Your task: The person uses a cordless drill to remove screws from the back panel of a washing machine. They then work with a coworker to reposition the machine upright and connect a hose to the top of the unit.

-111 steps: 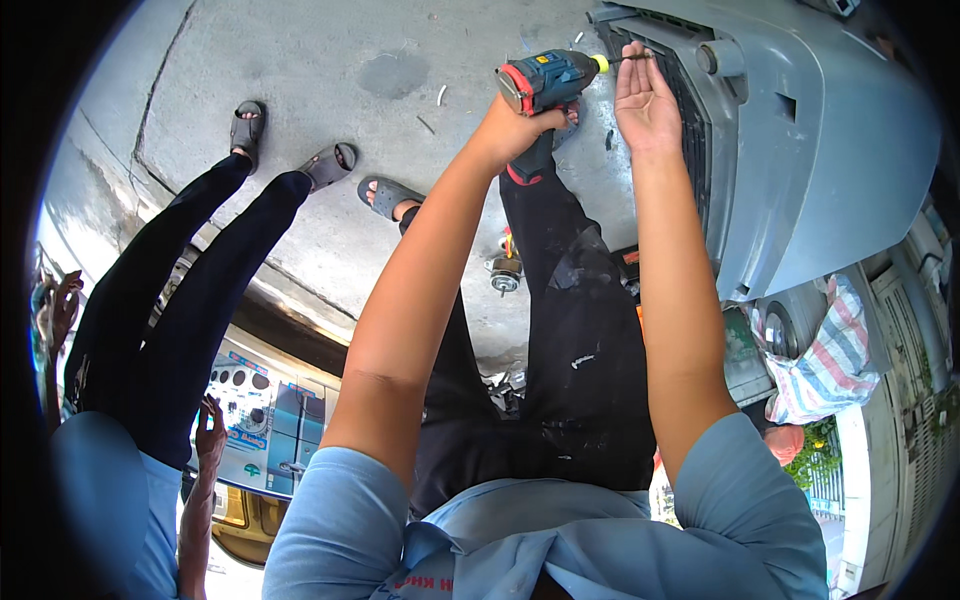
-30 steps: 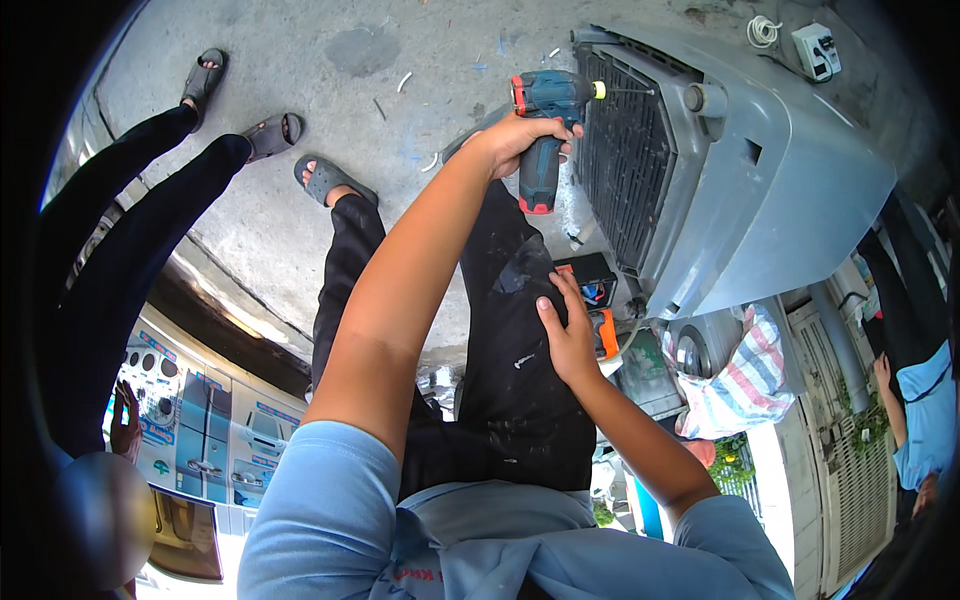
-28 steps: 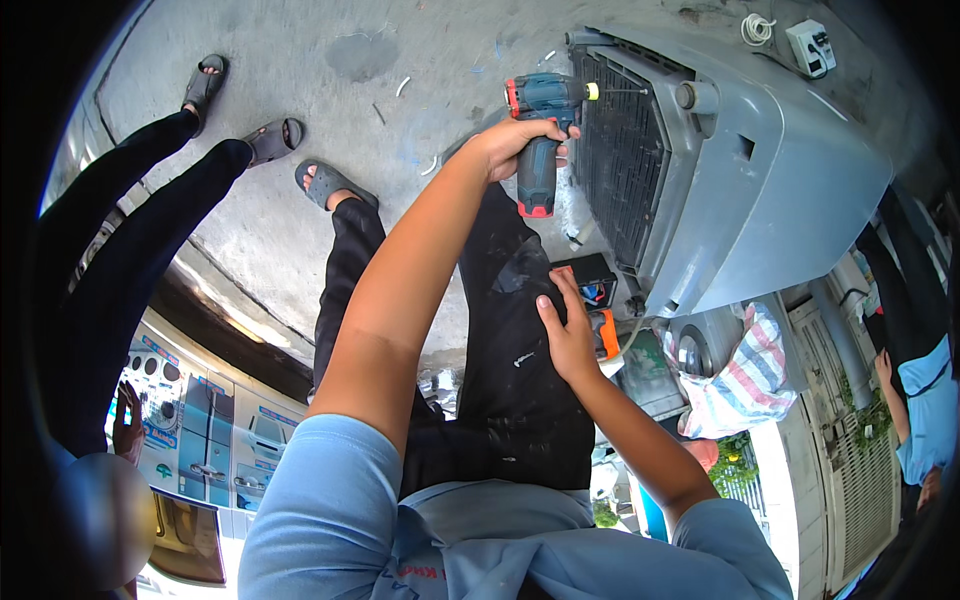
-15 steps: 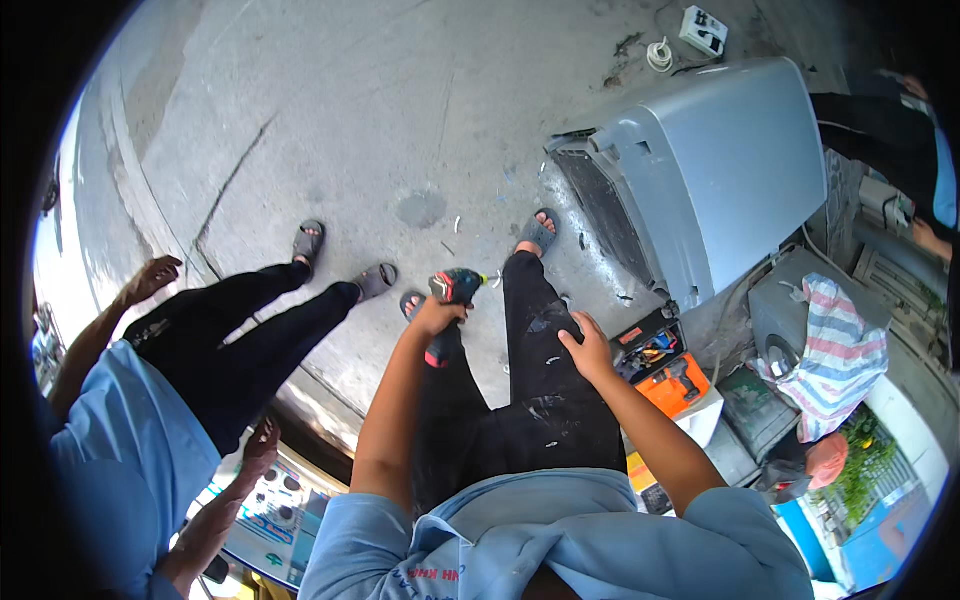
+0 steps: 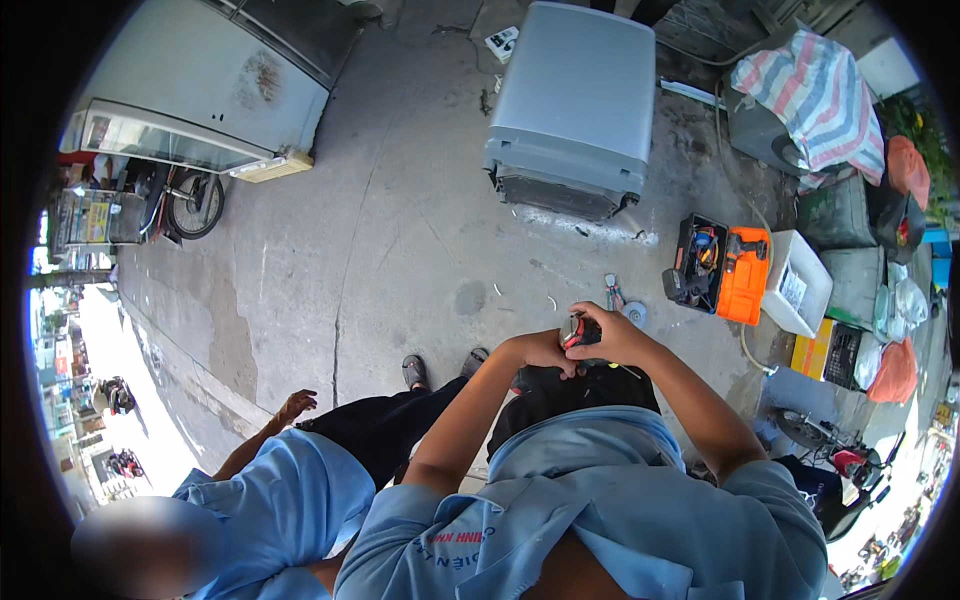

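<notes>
Power drill point(image 5: 574, 330): drawn in before the waist since the earlier frame, where the left hand alone held it. Left hand point(image 5: 547, 352): fingers curled against it. Right hand point(image 5: 610, 337): fingers closed over its body. Floor just beyond: pliers point(image 5: 612, 290), grey disc point(image 5: 634, 314). Farther: grey appliance point(image 5: 575, 80). Beside left arm: co-worker point(image 5: 310, 485). Open toolbox point(image 5: 738, 303): assorted tools point(image 5: 706, 247) in black tray, second drill point(image 5: 744, 246) in orange lid. White bin point(image 5: 815, 305): pale item point(image 5: 793, 288) inside.
</notes>
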Demonstrator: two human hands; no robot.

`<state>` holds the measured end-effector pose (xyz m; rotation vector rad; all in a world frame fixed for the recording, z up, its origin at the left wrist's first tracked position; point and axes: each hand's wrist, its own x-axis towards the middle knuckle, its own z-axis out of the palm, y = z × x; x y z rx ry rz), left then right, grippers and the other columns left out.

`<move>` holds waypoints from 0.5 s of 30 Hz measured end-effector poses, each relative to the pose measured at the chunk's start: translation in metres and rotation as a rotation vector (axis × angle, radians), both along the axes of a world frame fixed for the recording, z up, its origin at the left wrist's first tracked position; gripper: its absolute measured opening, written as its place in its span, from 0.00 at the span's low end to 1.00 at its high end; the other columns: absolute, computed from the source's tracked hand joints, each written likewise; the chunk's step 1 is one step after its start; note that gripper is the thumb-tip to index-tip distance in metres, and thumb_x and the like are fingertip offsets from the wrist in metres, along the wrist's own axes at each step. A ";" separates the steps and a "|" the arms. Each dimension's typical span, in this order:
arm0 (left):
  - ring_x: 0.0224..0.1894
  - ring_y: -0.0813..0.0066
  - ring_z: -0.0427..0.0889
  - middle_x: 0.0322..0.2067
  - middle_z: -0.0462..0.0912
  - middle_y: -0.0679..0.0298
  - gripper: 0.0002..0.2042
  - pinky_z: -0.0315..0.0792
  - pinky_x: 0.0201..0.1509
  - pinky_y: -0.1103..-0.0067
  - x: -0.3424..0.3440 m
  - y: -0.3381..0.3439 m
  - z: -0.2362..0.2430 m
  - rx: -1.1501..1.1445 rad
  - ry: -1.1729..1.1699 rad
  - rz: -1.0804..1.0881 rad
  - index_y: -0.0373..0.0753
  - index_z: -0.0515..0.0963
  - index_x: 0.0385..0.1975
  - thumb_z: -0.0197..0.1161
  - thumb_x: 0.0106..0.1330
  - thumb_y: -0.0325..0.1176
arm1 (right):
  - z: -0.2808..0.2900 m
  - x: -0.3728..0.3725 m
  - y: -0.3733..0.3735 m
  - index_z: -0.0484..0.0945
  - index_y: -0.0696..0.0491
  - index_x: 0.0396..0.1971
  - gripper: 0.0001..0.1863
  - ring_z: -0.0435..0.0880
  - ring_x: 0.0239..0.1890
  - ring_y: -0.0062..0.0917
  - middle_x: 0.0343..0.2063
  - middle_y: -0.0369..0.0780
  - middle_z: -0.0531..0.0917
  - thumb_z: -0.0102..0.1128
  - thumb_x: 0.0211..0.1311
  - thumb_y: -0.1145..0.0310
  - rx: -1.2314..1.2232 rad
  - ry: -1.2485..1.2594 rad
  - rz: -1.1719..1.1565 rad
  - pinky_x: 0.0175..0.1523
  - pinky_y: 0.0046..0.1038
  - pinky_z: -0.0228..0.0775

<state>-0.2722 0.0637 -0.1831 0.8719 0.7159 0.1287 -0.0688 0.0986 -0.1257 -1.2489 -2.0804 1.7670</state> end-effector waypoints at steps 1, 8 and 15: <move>0.35 0.72 0.83 0.33 0.83 0.62 0.18 0.77 0.44 0.75 0.014 -0.004 0.005 -0.051 -0.043 -0.023 0.34 0.76 0.40 0.71 0.47 0.24 | 0.002 0.015 -0.003 0.70 0.53 0.61 0.44 0.82 0.51 0.39 0.46 0.47 0.83 0.76 0.46 0.47 -0.034 -0.040 0.013 0.58 0.35 0.70; 0.50 0.72 0.81 0.47 0.82 0.58 0.25 0.72 0.57 0.72 0.091 -0.026 -0.006 0.009 0.052 -0.135 0.33 0.75 0.55 0.69 0.60 0.39 | -0.018 0.135 -0.056 0.76 0.53 0.54 0.35 0.81 0.51 0.31 0.45 0.43 0.84 0.74 0.50 0.47 -0.085 -0.079 -0.178 0.56 0.31 0.70; 0.56 0.70 0.78 0.55 0.80 0.64 0.29 0.67 0.60 0.71 0.105 0.024 -0.053 -0.003 0.388 -0.249 0.43 0.69 0.65 0.64 0.65 0.44 | -0.049 0.307 -0.107 0.79 0.52 0.49 0.28 0.85 0.38 0.24 0.38 0.38 0.85 0.73 0.53 0.50 -0.352 -0.084 -1.048 0.45 0.26 0.75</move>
